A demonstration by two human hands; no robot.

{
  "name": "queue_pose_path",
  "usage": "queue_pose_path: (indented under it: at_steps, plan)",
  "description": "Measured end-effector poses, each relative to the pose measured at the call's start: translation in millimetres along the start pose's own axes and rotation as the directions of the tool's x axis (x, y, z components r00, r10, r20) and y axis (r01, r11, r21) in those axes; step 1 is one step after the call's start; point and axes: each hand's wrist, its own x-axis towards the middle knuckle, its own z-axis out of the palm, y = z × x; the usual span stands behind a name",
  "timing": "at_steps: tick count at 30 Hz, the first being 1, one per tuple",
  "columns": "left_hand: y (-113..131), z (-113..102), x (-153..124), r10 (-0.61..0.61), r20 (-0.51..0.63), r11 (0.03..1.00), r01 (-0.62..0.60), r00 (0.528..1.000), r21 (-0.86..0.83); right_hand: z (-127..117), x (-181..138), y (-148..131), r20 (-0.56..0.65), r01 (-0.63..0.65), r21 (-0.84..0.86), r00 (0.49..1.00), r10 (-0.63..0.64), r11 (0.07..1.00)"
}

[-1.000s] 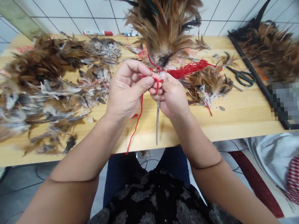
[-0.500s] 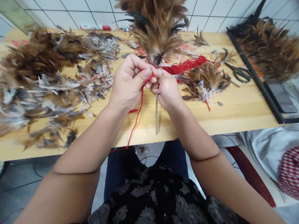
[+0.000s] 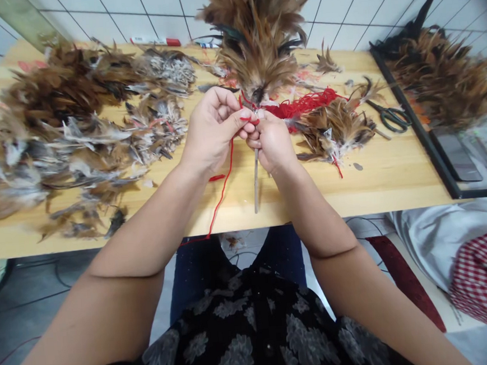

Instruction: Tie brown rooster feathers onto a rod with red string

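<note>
My right hand is closed round a thin wooden stick that carries a bushy head of brown feathers at its far end. My left hand pinches a red string between thumb and fingers right beside the right hand, at the base of the feather head. The string hangs down past the front edge of the wooden table. A tangle of red string lies just behind my right hand.
Loose brown and grey feathers cover the table's left half. A smaller feather clump and scissors lie to the right. A black tray with more feathers stands at the far right. Markers rest at the back edge.
Both hands and the feather stick have shifted slightly away from me and up in view. The left thumb has slid along the red string at the binding point.
</note>
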Motion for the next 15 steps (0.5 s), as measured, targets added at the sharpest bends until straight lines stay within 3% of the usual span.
queue_pose_path:
  at_steps: [5, 15]
  plan:
    - [2, 1, 0, -0.041, -0.092, 0.992, 0.051, 0.995, 0.112, -1, 3, 0, -0.020, -0.014, 0.026, 1.000, 0.014, 1.000]
    - [14, 3, -3, -0.040, -0.079, 0.986, 0.052, 0.996, 0.157, -6, 10, 3, -0.014, 0.016, 0.017, 1.000, -0.015, 1.000]
